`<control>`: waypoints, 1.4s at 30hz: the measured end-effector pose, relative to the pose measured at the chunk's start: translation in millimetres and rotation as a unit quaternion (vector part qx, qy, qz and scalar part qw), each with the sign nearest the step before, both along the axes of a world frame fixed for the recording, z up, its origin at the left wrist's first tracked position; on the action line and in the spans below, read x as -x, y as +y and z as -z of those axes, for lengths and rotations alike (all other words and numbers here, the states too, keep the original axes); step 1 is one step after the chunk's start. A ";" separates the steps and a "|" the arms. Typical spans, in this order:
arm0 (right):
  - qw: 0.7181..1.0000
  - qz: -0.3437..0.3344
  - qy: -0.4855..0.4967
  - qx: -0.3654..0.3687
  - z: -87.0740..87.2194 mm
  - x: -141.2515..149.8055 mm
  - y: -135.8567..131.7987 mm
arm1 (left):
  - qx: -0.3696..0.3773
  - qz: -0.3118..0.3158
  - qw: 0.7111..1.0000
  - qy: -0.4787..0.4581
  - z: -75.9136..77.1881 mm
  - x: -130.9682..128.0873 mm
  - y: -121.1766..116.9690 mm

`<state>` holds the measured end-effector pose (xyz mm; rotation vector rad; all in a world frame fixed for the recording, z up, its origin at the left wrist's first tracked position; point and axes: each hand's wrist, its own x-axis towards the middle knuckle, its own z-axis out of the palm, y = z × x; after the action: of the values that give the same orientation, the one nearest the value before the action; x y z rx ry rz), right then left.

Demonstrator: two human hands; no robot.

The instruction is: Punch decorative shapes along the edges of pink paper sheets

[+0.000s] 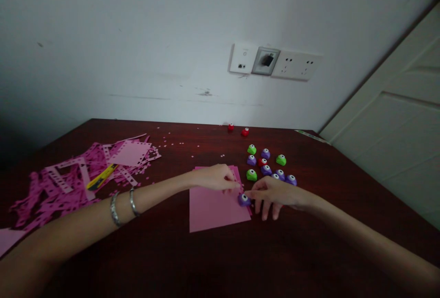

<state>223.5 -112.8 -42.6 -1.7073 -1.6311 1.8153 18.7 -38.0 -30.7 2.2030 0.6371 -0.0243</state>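
Note:
A stack of pink paper (pixel 215 211) lies on the dark table in front of me. My left hand (pixel 216 177) rests over its upper part, fingers curled in at the sheet's right side. At the paper's right edge sits a purple paper punch (pixel 244 200) with a white and black button on top. The thumb and index finger of my right hand (pixel 273 193) close on this punch from the right, while the other fingers hang lower. Just beyond my right hand stand more punches, purple (pixel 266 170), green (pixel 251 175) and red (pixel 263 162).
Left on the table is a heap of punched pink paper strips (pixel 65 183), with a yellow utility knife (pixel 102 177) lying on it. Tiny paper bits (pixel 181 143) are scattered behind. Red punches (pixel 244 132) stand near the wall, below sockets (pixel 297 65). A ruler-like strip (pixel 312 136) lies far right.

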 end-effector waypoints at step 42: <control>0.984 -0.093 -0.113 0.097 -28.9 33.7 21.3 | 0.151 0.084 0.978 0.118 29.7 -24.7 12.7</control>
<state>189.8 -91.5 -13.6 -1.9667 -1.8085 1.9861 43.5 -25.3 -60.4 1.9658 0.5347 -0.4467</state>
